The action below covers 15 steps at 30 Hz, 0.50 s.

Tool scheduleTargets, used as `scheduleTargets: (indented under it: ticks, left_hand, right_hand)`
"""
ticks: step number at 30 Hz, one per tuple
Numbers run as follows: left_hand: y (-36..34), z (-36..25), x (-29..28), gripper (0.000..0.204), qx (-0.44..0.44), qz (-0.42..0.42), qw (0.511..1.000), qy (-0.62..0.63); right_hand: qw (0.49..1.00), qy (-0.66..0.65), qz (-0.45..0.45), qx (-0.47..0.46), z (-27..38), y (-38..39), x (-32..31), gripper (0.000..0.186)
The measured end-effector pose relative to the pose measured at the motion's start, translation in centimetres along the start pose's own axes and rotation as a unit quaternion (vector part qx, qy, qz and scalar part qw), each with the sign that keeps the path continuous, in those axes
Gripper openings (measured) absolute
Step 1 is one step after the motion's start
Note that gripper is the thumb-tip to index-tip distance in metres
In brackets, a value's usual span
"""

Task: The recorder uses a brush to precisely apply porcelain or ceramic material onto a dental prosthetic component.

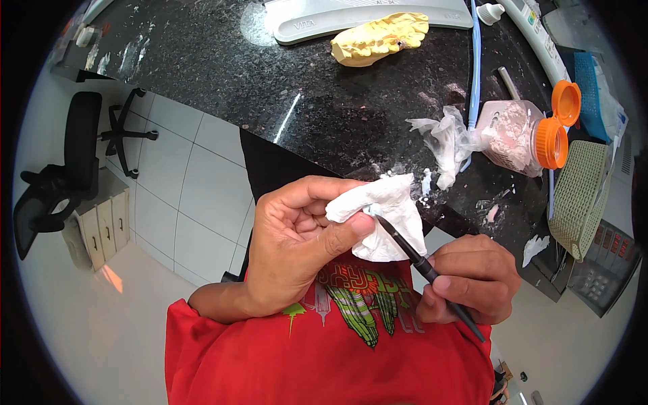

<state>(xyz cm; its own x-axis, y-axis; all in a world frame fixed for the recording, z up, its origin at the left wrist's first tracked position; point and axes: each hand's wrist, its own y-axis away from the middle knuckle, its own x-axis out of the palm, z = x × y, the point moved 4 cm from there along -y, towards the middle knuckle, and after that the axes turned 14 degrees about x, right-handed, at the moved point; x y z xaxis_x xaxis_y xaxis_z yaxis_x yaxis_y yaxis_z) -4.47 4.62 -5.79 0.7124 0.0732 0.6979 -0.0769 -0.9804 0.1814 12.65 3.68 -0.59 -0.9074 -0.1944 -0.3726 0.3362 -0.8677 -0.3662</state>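
My left hand (pixel 290 236) is closed on a crumpled white tissue (pixel 395 236), thumb on top. Between its thumb and the tissue's fold shows a small pale blue piece (pixel 371 210), mostly covered. My right hand (pixel 472 280) grips a slim black pen-shaped tool (pixel 423 266) like a pen. The tool slants up to the left, and its thin tip meets the pale blue piece or lies right beside it; I cannot tell which. Both hands are held in front of the red shirt, off the near edge of the dark speckled bench.
On the dark bench (pixel 202 61) lie a yellow dental cast (pixel 381 40), a grey curved tray (pixel 378 19) and crumpled translucent wrapping (pixel 442 142). A tipped jar of pink powder (pixel 511 135) with an orange cap, a blue cord (pixel 475 67) and a green basket (pixel 580 202) are at right.
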Motion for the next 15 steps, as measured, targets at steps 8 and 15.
scheduleTargets:
  ticks: [8, 15]
  left_hand:
    - [0.06, 0.08, -0.17, 0.024, 0.000, -0.004, 1.000, -0.001]
    - [0.01, 0.01, -0.09, 0.024, -0.013, -0.009, 1.000, -0.007]
  right_hand:
    - [1.000, 0.005, -0.001, 0.003, 0.03, 0.02, 0.08, 0.027]
    - [1.000, 0.001, -0.009, 0.003, 0.04, 0.08, 0.10, 0.028]
